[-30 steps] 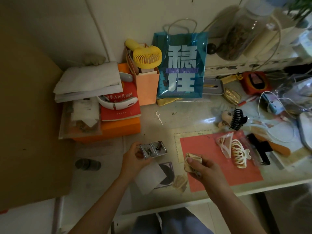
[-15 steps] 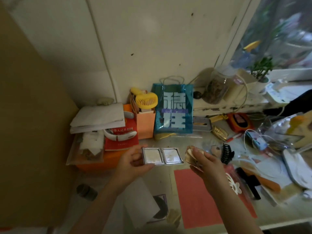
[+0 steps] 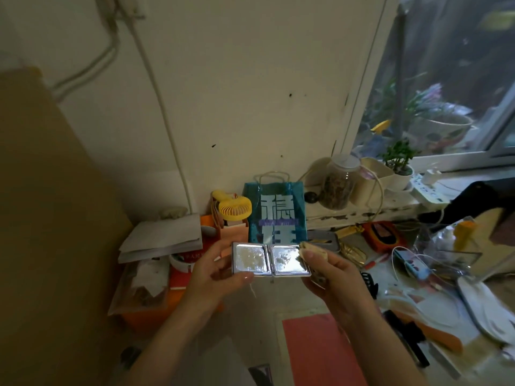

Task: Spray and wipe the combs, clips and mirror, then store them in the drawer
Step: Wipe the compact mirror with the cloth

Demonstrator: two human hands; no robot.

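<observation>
A silver folding mirror [image 3: 269, 259] with two square panes is held up open in front of me. My left hand [image 3: 216, 270] grips its left pane at the edge, thumb under the bottom rim. My right hand [image 3: 333, 271] pinches a small beige cloth [image 3: 315, 250] against the right pane's outer edge. A black claw clip [image 3: 369, 282] lies on the desk behind my right wrist. A black comb [image 3: 404, 334] and an orange-handled comb [image 3: 433, 334] lie at the lower right.
A red mat [image 3: 315, 355] lies on the desk below my hands. A teal gift bag [image 3: 274, 213], a yellow fan [image 3: 234, 208] and a stack of papers and books [image 3: 164, 240] stand at the back. Cables, a jar and a plant crowd the right side.
Both hands have lifted the open mirror higher and my view has tilted up toward the wall and window. The cloth hand has come against the right pane.
</observation>
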